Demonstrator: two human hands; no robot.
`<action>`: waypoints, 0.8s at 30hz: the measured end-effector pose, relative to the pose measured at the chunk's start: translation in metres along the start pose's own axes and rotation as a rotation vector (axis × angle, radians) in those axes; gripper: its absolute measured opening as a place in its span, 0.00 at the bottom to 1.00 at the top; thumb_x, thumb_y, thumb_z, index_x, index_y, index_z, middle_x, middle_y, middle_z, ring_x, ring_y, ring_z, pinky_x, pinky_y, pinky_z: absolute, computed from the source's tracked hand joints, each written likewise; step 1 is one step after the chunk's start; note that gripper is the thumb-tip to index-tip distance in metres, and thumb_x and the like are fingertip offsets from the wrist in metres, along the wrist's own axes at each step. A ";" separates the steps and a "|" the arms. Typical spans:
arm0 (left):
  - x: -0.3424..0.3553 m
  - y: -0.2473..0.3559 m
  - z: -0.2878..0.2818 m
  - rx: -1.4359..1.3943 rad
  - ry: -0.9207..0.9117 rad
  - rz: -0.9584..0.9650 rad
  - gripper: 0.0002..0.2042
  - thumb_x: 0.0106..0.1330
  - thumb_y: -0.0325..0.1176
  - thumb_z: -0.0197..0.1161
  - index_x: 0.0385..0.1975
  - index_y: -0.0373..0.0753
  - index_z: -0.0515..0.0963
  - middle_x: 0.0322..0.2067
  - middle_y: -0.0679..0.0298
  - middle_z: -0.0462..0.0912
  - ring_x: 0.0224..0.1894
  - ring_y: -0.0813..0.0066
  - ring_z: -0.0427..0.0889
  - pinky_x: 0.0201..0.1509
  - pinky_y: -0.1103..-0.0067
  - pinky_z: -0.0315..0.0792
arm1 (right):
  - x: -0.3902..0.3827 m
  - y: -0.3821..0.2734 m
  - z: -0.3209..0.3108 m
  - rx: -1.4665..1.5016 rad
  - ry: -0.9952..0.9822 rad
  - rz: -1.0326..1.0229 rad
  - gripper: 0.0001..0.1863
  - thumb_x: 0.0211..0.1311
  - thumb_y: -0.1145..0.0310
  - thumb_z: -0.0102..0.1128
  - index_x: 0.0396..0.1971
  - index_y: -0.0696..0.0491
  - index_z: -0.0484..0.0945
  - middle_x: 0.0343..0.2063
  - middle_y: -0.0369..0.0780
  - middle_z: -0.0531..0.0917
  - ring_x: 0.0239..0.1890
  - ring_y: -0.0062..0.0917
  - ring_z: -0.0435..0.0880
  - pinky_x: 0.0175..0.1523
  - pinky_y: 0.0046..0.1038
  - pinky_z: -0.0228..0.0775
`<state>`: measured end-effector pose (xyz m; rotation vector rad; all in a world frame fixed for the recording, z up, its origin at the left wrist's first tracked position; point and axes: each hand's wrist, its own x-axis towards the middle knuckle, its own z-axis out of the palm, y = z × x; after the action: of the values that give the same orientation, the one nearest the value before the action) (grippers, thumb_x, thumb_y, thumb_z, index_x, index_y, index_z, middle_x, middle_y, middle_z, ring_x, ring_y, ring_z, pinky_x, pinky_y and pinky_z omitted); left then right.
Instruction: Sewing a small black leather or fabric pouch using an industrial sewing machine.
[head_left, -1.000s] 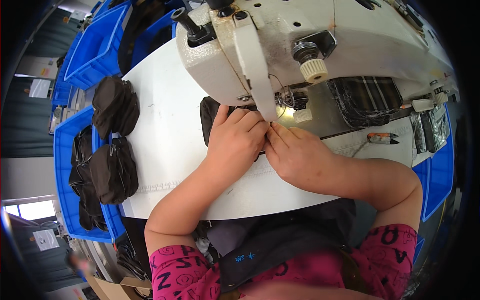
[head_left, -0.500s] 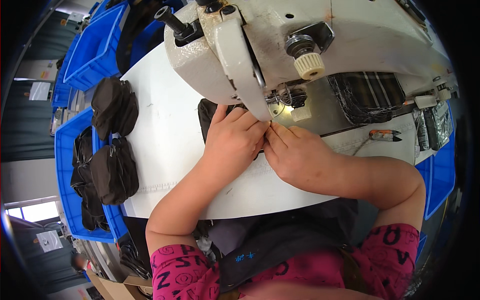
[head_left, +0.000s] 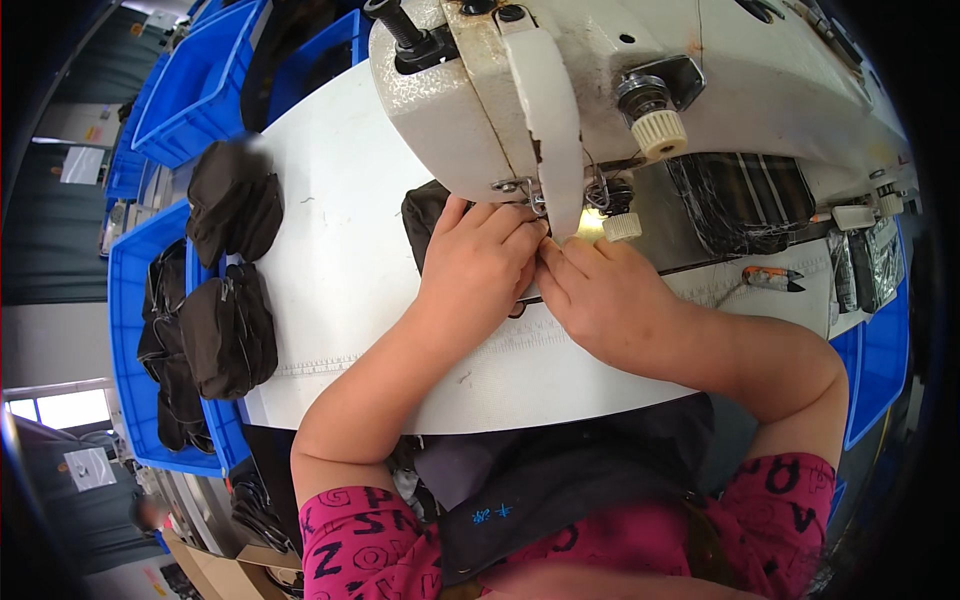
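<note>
A white sewing machine point(head_left: 560, 120) stands over the table, its lamp lit near the needle area. Just below its head, a dark fabric piece point(head_left: 425, 215) lies mostly hidden under my left hand point(head_left: 478, 258). The fingers of that hand are bent and pressed down on the fabric. My right hand point(head_left: 605, 290) meets it at the fingertips, thumb and fingers pinched at the fabric's edge in front of the needle area. The hands and the machine head cover the spot where the fabric is gripped.
Dark sewn pouches point(head_left: 230, 335) lie stacked at the table's left, beside a blue bin point(head_left: 125, 350) holding more. Striped dark fabric pieces point(head_left: 745, 205) lie under the machine arm. Orange-handled thread snips point(head_left: 772, 278) rest at the right, near a plastic-wrapped packet point(head_left: 868, 265).
The view has shifted slightly, so the machine appears farther right and higher. Both hands keep their hold at the fabric, with fingertips still close together.
</note>
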<state>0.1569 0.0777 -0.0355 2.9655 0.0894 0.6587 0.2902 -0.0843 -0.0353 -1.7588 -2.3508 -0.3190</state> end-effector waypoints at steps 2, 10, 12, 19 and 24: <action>-0.001 0.001 -0.001 -0.078 -0.015 -0.065 0.12 0.57 0.28 0.72 0.41 0.41 0.86 0.45 0.69 0.88 0.44 0.65 0.85 0.58 0.64 0.69 | -0.001 0.000 -0.001 -0.011 0.002 -0.020 0.23 0.47 0.70 0.61 0.44 0.66 0.82 0.46 0.49 0.84 0.40 0.31 0.78 0.40 0.28 0.72; 0.002 -0.001 -0.011 -0.130 -0.045 -0.048 0.12 0.55 0.26 0.72 0.41 0.42 0.87 0.43 0.68 0.87 0.44 0.64 0.85 0.56 0.65 0.70 | -0.001 0.000 0.002 -0.076 0.070 -0.021 0.17 0.49 0.67 0.63 0.38 0.60 0.85 0.35 0.40 0.84 0.42 0.29 0.77 0.38 0.29 0.66; 0.001 -0.002 -0.011 -0.116 -0.056 -0.053 0.12 0.54 0.26 0.72 0.40 0.41 0.87 0.43 0.68 0.87 0.44 0.63 0.85 0.55 0.65 0.70 | 0.001 0.000 0.003 -0.060 0.084 -0.028 0.17 0.49 0.67 0.63 0.38 0.60 0.85 0.35 0.41 0.84 0.42 0.29 0.77 0.38 0.29 0.66; 0.001 0.006 -0.010 -0.091 -0.092 -0.075 0.14 0.53 0.26 0.71 0.42 0.38 0.86 0.43 0.64 0.87 0.44 0.60 0.85 0.50 0.66 0.76 | 0.002 0.001 0.006 -0.009 0.091 0.000 0.17 0.50 0.68 0.62 0.40 0.61 0.83 0.37 0.43 0.84 0.41 0.29 0.79 0.39 0.29 0.70; 0.001 0.010 -0.005 0.025 -0.054 -0.055 0.14 0.55 0.30 0.68 0.41 0.37 0.84 0.37 0.66 0.80 0.44 0.68 0.79 0.48 0.74 0.73 | 0.005 0.004 0.008 0.030 0.143 0.046 0.15 0.51 0.69 0.62 0.40 0.60 0.81 0.41 0.45 0.84 0.42 0.31 0.82 0.37 0.31 0.74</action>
<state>0.1561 0.0686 -0.0300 2.9901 0.1760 0.5745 0.2922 -0.0765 -0.0410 -1.7135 -2.2021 -0.3872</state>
